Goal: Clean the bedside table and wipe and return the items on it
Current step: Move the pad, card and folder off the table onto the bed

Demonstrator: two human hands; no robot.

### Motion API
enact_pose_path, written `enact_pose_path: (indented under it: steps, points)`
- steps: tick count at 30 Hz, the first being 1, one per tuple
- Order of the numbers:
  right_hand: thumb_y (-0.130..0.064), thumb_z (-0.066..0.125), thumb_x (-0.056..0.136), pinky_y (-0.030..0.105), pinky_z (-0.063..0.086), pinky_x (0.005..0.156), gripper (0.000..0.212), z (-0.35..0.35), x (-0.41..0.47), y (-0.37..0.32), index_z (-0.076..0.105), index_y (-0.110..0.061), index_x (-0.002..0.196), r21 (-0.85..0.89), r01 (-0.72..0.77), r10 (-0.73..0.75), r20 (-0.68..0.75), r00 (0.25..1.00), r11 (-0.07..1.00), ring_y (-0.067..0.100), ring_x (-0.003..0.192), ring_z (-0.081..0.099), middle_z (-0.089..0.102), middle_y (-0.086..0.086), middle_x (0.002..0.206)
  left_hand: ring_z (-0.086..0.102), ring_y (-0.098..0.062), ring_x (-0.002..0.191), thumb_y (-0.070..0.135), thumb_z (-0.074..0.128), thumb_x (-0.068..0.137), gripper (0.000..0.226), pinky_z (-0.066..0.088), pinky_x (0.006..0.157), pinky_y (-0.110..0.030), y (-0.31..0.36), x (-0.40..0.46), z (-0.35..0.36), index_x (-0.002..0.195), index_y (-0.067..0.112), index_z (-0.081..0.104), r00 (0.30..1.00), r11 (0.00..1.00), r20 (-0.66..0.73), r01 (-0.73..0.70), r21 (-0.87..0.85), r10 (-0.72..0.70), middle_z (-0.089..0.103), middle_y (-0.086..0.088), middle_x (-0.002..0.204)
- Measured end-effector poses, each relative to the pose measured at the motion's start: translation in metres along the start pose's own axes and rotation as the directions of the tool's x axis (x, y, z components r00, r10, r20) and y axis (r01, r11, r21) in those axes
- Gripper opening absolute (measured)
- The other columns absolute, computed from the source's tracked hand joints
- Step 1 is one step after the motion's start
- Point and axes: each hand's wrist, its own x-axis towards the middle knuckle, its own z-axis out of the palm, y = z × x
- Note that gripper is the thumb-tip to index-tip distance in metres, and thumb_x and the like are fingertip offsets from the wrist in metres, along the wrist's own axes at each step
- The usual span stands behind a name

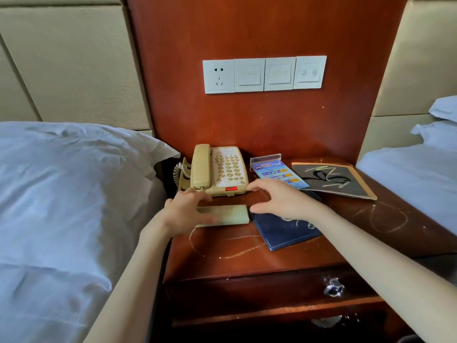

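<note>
Between two beds with white linen stands the bedside table [247,258], its dark red top marked with chalky scribbles and a drawn loop near the front edge. Just behind that loop, the left hand [184,214] lies over the left end of a pale green pad [228,215], fingers spread and gripping nothing. The right hand [282,199] hovers open above a blue folder [286,231] toward the middle, fingertips reaching for the cream telephone [218,169] at the back left corner. Behind it an acrylic sign holder [274,170] and a dark booklet [333,180] occupy the back right.

Judging by both hands flanking the telephone, clearing the top seems to be just beginning; nothing looks wiped. Next, both hands would need to close on the phone's sides and lift it, minding the coiled cord.

Whether the green pad is a cloth or sponge is unclear. The cord's far end is hidden behind the phone, and no separate wiping cloth shows.
</note>
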Motion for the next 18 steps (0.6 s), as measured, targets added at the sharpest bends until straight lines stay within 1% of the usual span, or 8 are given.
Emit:
enact_pose_path:
  steps: [3, 4, 6, 8, 10, 12, 13, 18]
  points:
    - [-0.032, 0.065, 0.087, 0.032, 0.045, 0.09, 0.039, -0.015, -0.008, 0.017, 0.052, -0.032, 0.124, 0.034, -0.098, 0.101, -0.127, 0.987, 0.995, 0.014, 0.118, 0.051, 0.052, -0.008, 0.129, 0.057, -0.015, 0.106, 0.034, 0.066, 0.089, 0.031, 0.042, 0.079, -0.014, 0.031, 0.006, 0.002, 0.117, 0.022, 0.062, 0.976, 0.945, -0.185, -0.168, -0.281, 0.118, 0.058, 0.005, 0.111]
    - [-0.032, 0.065, 0.086, 0.031, 0.045, 0.087, 0.04, -0.02, -0.013, 0.025, 0.052, -0.03, 0.124, 0.031, -0.125, 0.128, -0.167, 0.978, 0.992, 0.015, 0.116, 0.052, 0.052, -0.007, 0.129, 0.057, -0.014, 0.104, 0.033, 0.066, 0.089, 0.031, 0.041, 0.075, -0.013, 0.042, 0.01, 0.003, 0.117, 0.02, 0.062, 0.971, 0.931, -0.188, -0.2, -0.305, 0.147, 0.06, 0.006, 0.111]
    - [-0.034, 0.068, 0.083, 0.031, 0.042, 0.089, 0.05, -0.03, -0.029, 0.043, 0.049, -0.032, 0.129, 0.034, -0.161, 0.164, -0.191, 0.968, 0.986, 0.012, 0.116, 0.049, 0.05, -0.005, 0.134, 0.054, -0.016, 0.115, 0.041, 0.065, 0.088, 0.046, 0.04, 0.088, -0.02, 0.06, 0.022, 0.008, 0.128, 0.02, 0.056, 0.973, 0.947, -0.083, -0.229, -0.225, 0.215, 0.059, 0.004, 0.121]
    - [-0.045, 0.074, 0.075, 0.034, 0.036, 0.099, 0.072, -0.042, -0.05, 0.058, 0.038, -0.038, 0.137, 0.012, -0.192, 0.193, -0.089, 0.977, 0.981, 0.011, 0.127, 0.038, 0.043, -0.008, 0.141, 0.043, -0.02, 0.132, 0.06, 0.062, 0.082, 0.075, 0.034, 0.104, -0.032, 0.075, 0.029, 0.013, 0.144, 0.027, 0.036, 0.96, 0.971, 0.149, -0.236, -0.029, 0.238, 0.048, 0.003, 0.141]
    - [-0.055, 0.075, 0.069, 0.036, 0.033, 0.099, 0.088, -0.052, -0.07, 0.069, 0.026, -0.044, 0.141, -0.047, -0.22, 0.222, 0.045, 0.974, 0.974, 0.013, 0.135, 0.026, 0.038, -0.01, 0.143, 0.022, -0.022, 0.146, 0.076, 0.06, 0.07, 0.105, 0.023, 0.113, -0.04, 0.085, 0.033, 0.018, 0.152, 0.037, 0.007, 0.913, 0.959, 0.359, -0.252, 0.128, 0.192, 0.023, 0.005, 0.158]
    - [-0.057, 0.075, 0.068, 0.037, 0.033, 0.1, 0.095, -0.059, -0.081, 0.078, 0.019, -0.045, 0.143, -0.082, -0.239, 0.247, 0.117, 0.962, 0.968, 0.016, 0.136, 0.023, 0.038, -0.008, 0.143, 0.003, -0.022, 0.15, 0.083, 0.059, 0.063, 0.121, 0.008, 0.119, -0.05, 0.093, 0.035, 0.022, 0.149, 0.04, -0.014, 0.875, 0.948, 0.471, -0.239, 0.211, 0.115, 0.0, 0.003, 0.163]
    - [-0.056, 0.076, 0.067, 0.039, 0.034, 0.103, 0.097, -0.06, -0.083, 0.082, 0.017, -0.045, 0.144, -0.088, -0.251, 0.261, 0.13, 0.957, 0.964, 0.017, 0.137, 0.024, 0.037, -0.005, 0.145, 0.001, -0.022, 0.15, 0.083, 0.06, 0.062, 0.124, 0.006, 0.118, -0.052, 0.097, 0.036, 0.024, 0.149, 0.04, -0.016, 0.864, 0.946, 0.495, -0.231, 0.228, 0.092, -0.001, 0.003, 0.163]
    - [-0.048, 0.081, 0.064, 0.049, 0.031, 0.11, 0.1, -0.059, -0.081, 0.097, 0.019, -0.047, 0.142, -0.065, -0.272, 0.278, 0.128, 0.952, 0.96, 0.03, 0.139, 0.028, 0.031, 0.008, 0.15, 0.024, -0.023, 0.145, 0.076, 0.068, 0.061, 0.123, 0.014, 0.116, -0.051, 0.111, 0.036, 0.027, 0.15, 0.039, -0.008, 0.866, 0.952, 0.491, -0.222, 0.209, 0.094, 0.024, 0.005, 0.158]
